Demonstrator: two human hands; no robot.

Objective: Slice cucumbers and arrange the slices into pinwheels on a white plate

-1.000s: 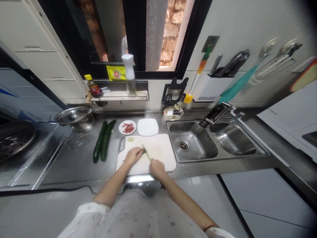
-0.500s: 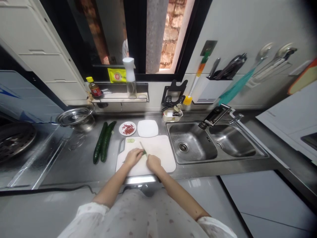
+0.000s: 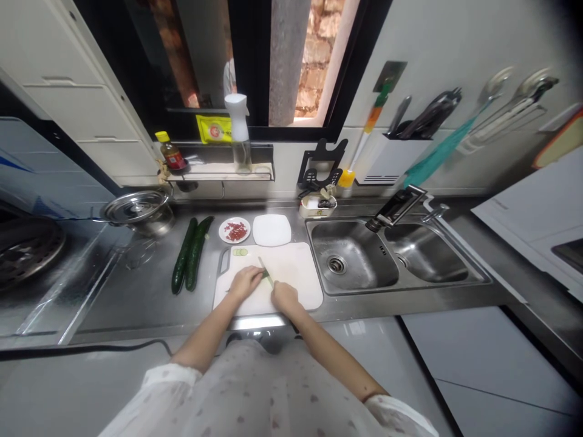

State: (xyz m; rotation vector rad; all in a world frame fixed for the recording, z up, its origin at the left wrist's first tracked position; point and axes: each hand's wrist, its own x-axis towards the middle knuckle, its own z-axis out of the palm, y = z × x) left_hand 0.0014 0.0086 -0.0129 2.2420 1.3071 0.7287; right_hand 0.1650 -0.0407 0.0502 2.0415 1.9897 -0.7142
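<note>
On the white cutting board (image 3: 300, 267), my left hand (image 3: 245, 283) is closed over a short green cucumber piece (image 3: 265, 274), mostly hidden by the fingers. My right hand (image 3: 285, 297) grips a knife (image 3: 267, 274), its narrow blade slanting up and left along the right side of that piece. Whether the blade is inside the cucumber or beside it, I cannot tell. A few pale cucumber slices (image 3: 240, 252) lie at the board's upper left corner. Two whole cucumbers (image 3: 194, 255) rest side by side on the counter, left of the board.
Behind the board stand a small plate of chopped red pieces (image 3: 235, 230) and a white square plate (image 3: 272, 230). The double sink (image 3: 355, 258) with its faucet (image 3: 395, 208) is to the right. A lidded steel pot (image 3: 139, 209) stands at the left, near the stove (image 3: 27, 255).
The view has tipped slightly, so the counter appears a little higher. Both hands and the knife keep nearly the same place on the board; more of the blade shows now.
</note>
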